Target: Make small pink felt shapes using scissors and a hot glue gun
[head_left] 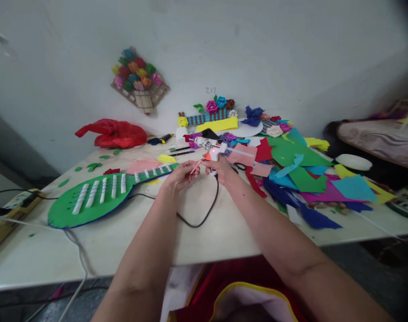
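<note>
My left hand (183, 175) pinches a thin pink paper strip (196, 167), which looks rolled or folded, over the middle of the table. Close beside it, my right hand (221, 171) is closed around the handle of a white glue gun (216, 149) with an orange trigger and a small red light. A pale glue stick (239, 151) sticks out of the gun's back end, towards the right. From the handle a black cord (212, 208) loops across the table. Left of my hands lies a green guitar-shaped craft piece (65, 208) with white paper rolls on it.
Coloured paper scraps (297, 152) are heaped on the right. A red plastic bag (118, 134) and yellow-black pliers (160, 139) lie at the back left. A yellow power strip (14, 219) with cables sits at the left edge. Paper flowers (220, 105) stand against the wall.
</note>
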A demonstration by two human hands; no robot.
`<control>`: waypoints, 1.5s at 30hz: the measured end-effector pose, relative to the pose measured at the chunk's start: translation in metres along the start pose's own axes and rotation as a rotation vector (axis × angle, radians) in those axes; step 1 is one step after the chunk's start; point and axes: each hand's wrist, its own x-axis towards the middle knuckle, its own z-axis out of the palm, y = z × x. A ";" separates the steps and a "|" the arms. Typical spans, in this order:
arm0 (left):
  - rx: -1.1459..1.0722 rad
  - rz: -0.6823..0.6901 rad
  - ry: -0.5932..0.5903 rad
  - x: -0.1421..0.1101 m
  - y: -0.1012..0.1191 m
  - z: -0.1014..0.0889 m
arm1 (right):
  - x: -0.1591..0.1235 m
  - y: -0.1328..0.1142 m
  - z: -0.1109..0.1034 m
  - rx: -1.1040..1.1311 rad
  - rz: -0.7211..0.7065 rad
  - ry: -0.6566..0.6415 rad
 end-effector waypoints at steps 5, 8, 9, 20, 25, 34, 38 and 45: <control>0.011 -0.004 0.003 -0.001 0.002 0.000 | 0.003 0.001 -0.001 0.025 -0.016 0.071; 0.040 0.006 0.002 -0.002 0.003 0.000 | 0.004 0.003 -0.003 0.037 -0.020 0.110; 0.051 0.008 0.006 -0.002 0.004 0.000 | 0.005 0.003 -0.003 0.039 -0.021 0.119; 0.064 -0.014 0.109 -0.001 0.004 -0.001 | 0.005 0.002 -0.003 0.042 -0.023 0.169; 0.038 -0.023 0.134 0.000 0.004 -0.001 | 0.005 0.003 -0.003 0.052 -0.028 0.147; -0.085 0.083 0.248 0.004 0.006 -0.002 | 0.006 0.000 -0.010 0.060 -0.048 0.162; -0.234 0.057 0.311 0.003 0.008 -0.001 | 0.004 -0.005 -0.018 0.049 0.009 0.041; -0.439 -0.005 0.384 0.000 0.014 -0.001 | 0.003 -0.013 -0.033 -0.037 0.090 -0.180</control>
